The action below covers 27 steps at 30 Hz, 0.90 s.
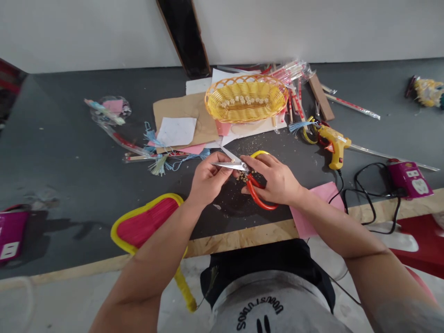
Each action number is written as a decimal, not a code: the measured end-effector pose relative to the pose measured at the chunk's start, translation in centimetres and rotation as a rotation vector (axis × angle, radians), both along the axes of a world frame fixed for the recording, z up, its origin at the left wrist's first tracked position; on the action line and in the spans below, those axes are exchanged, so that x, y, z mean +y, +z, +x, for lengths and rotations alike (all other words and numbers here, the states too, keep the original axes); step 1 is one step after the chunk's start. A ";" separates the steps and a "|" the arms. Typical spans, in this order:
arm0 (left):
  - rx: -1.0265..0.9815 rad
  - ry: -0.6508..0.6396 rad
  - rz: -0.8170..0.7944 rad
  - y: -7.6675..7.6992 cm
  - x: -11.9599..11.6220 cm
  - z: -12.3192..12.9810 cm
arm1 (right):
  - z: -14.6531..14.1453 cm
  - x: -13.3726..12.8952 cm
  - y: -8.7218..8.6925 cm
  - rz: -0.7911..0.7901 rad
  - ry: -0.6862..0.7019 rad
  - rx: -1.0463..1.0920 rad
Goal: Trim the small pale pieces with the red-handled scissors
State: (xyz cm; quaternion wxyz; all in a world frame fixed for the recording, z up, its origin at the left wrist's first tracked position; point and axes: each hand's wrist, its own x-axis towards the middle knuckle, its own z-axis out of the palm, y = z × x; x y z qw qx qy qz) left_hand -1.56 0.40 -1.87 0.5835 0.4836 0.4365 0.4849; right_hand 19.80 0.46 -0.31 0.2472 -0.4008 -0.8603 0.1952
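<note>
My right hand (274,178) grips scissors (257,190) with one yellow and one red handle. Their blades stand apart and point left toward my left hand (212,175). The left fingers are pinched together between and beside the blades, around something tiny and pale that I cannot make out. Below the scissors, small tan bits (242,176) are scattered over the dark tabletop. A yellow woven basket (246,115) beyond my hands holds a row of small pale pieces (244,100).
A yellow glue gun (335,145) lies at right, its cord near a purple power box (411,179). Brown paper (176,106), blue tassels (152,138) and wrapped sticks (294,74) surround the basket. A pink-and-yellow fan-shaped piece (147,222) overhangs the table's front edge (243,233).
</note>
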 end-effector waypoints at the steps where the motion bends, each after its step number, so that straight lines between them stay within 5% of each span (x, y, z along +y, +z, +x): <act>1: -0.007 -0.001 -0.003 0.0 0.0 0.0 | 0.0 0.0 0.0 0.004 0.001 -0.002; 27: 0.171 -0.005 0.083 1.0 -0.2 0.1 | 0.0 0.1 0.0 0.030 -0.024 -0.073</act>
